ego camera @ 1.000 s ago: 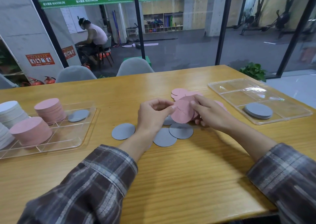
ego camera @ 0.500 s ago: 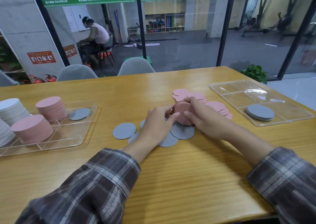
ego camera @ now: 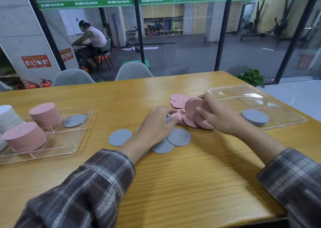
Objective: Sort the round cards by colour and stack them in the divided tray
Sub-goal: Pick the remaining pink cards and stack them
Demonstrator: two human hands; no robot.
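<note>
My right hand (ego camera: 217, 116) grips a small stack of pink round cards (ego camera: 192, 108), tilted on edge above the table. My left hand (ego camera: 156, 125) lies over the loose pile, its fingertips pinching a pink card (ego camera: 177, 116) flat on the table. More loose pink cards (ego camera: 177, 100) lie behind, and grey cards (ego camera: 119, 137) lie spread around my left wrist. The clear divided tray (ego camera: 243, 97) at the right holds a short grey stack (ego camera: 255, 117). A second divided tray (ego camera: 52, 147) at the left holds two tall pink stacks (ego camera: 24, 137), a grey card (ego camera: 75, 120) and white stacks (ego camera: 8, 116).
The wooden table (ego camera: 173, 184) runs to a near edge by my sleeves. Two grey chairs (ego camera: 133, 71) stand behind its far edge, before a glass wall. A potted plant (ego camera: 251, 77) sits past the far right corner. A person sits far back left.
My right hand has lifted the gathered pink cards up and to the right, away from my left hand. My left hand has dropped onto the loose cards on the table.
</note>
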